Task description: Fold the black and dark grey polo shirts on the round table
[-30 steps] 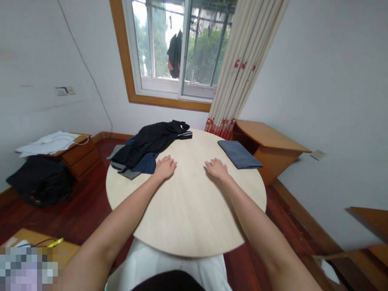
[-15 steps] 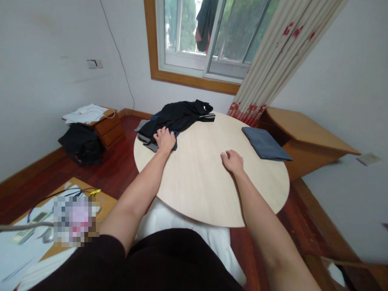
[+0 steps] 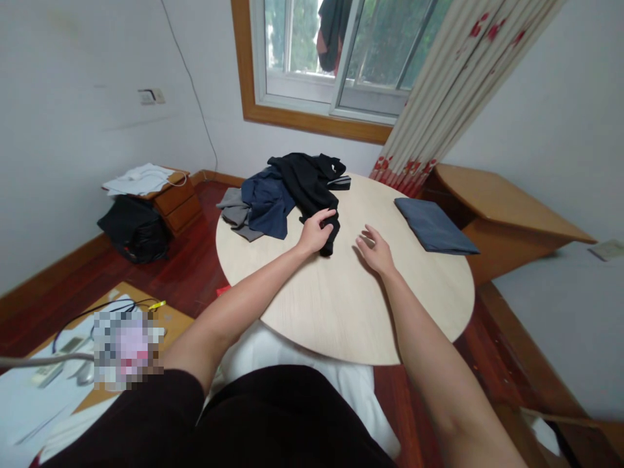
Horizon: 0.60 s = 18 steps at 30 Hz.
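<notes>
My left hand (image 3: 318,233) is closed on a loose end of a black shirt (image 3: 307,185), which stretches back over the far left of the round table (image 3: 312,305). A small white mark shows near the shirt's far end. Beside it lie a crumpled navy garment (image 3: 268,205) and a grey garment (image 3: 236,211). Over the middle of the table my right hand (image 3: 375,252) is open, its fingers apart and nothing in them. To its right rests a folded dark blue-grey cloth item (image 3: 435,225).
A wooden cabinet (image 3: 511,201) and a long curtain (image 3: 453,97) stand behind the table's right side. At lower left, a low table (image 3: 180,318) carries papers and cables. A black bag (image 3: 134,231) sits by a small drawer unit (image 3: 180,205).
My left hand has moved right, drawing part of the black shirt toward the table's middle and uncovering the navy garment. My right hand stays nearly in place, its fingers a little more spread.
</notes>
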Tool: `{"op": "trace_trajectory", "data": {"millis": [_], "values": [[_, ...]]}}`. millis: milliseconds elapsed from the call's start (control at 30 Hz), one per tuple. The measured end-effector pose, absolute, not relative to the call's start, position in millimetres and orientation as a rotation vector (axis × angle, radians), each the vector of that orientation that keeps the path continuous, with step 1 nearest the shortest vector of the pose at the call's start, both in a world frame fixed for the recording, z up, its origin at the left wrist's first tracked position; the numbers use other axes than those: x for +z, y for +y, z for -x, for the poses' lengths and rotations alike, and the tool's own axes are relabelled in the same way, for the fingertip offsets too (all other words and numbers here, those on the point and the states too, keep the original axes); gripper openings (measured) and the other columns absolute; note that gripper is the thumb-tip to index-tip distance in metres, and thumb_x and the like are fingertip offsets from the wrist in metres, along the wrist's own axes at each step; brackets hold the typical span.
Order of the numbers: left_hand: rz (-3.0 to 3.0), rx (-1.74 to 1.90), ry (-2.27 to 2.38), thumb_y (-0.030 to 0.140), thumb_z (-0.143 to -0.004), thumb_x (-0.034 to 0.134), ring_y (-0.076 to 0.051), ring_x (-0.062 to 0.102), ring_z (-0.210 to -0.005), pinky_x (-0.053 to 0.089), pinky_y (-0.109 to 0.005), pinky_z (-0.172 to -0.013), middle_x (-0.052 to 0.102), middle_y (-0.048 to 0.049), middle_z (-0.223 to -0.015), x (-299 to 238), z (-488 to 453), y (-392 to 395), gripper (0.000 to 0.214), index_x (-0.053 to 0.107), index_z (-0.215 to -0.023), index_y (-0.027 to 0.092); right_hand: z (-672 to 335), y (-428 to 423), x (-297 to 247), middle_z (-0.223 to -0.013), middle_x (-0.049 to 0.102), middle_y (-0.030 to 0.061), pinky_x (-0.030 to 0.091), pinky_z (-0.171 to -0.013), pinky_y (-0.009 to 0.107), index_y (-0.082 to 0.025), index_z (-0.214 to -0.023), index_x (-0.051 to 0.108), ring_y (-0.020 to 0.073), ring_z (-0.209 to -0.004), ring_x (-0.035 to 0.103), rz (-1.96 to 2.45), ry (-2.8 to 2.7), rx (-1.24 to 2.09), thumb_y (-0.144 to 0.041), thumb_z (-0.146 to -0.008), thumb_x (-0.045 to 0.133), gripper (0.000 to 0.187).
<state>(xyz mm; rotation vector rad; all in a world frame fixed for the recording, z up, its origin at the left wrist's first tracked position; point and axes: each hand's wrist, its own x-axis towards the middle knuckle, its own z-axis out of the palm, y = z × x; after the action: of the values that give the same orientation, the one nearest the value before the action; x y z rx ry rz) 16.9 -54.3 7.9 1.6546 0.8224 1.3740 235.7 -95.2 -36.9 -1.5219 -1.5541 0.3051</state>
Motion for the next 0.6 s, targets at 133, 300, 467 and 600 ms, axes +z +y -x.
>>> {"op": "trace_trajectory", "data": {"millis": [133, 300, 467, 600], "values": [[-1.26, 0.999, 0.464, 0.013, -0.074, 0.071, -0.023, 0.067, -0.107, 0.047, -0.04, -0.101, 0.069, -0.0123, -0.121, 8, -23, -68, 0.05, 0.067, -0.124, 0.015, -218, -95, -32, -0.121, 0.066, 0.0109, 0.045, -0.103, 0.047, -0.022, -0.14, 0.05, 0.0254, -0.11, 0.062, 1.272, -1.565, 0.536, -0.054, -0.077, 0.069, 0.074], [-1.156, 0.823, 0.425, 0.03, -0.083, 0.07, -0.016, 0.07, -0.084, 0.055, -0.032, -0.08, 0.073, -0.01, -0.103, 8, -21, -72, 0.04, 0.067, -0.121, 0.016, -204, -96, -26, -0.1, 0.072, 0.0076, 0.052, -0.09, 0.043, -0.017, -0.104, 0.07, 0.0251, -0.093, 0.065, 1.154, -1.532, 0.616, -0.058, -0.07, 0.074, 0.054], [-1.702, 1.192, 0.855, 0.026, -0.091, 0.059, -0.018, 0.065, -0.094, 0.052, -0.036, -0.089, 0.07, -0.0109, -0.113, 5, -6, -58, 0.027, 0.068, -0.114, 0.016, -206, -94, -25, -0.08, 0.071, 0.004, 0.053, -0.076, 0.034, -0.017, -0.084, 0.07, 0.02, -0.077, 0.063, 1.201, -1.4, 0.599, -0.067, -0.072, 0.068, 0.051], [-2.212, 1.151, 1.308, 0.026, -0.083, 0.069, -0.03, 0.046, -0.13, 0.039, -0.047, -0.107, 0.053, -0.013, -0.142, 0, 9, -54, 0.05, 0.058, -0.131, 0.019, -211, -92, -24, -0.072, 0.066, 0.0012, 0.051, -0.066, 0.03, -0.019, -0.079, 0.067, 0.0168, -0.068, 0.06, 1.214, -1.275, 0.569, -0.069, -0.069, 0.07, 0.052]]}}
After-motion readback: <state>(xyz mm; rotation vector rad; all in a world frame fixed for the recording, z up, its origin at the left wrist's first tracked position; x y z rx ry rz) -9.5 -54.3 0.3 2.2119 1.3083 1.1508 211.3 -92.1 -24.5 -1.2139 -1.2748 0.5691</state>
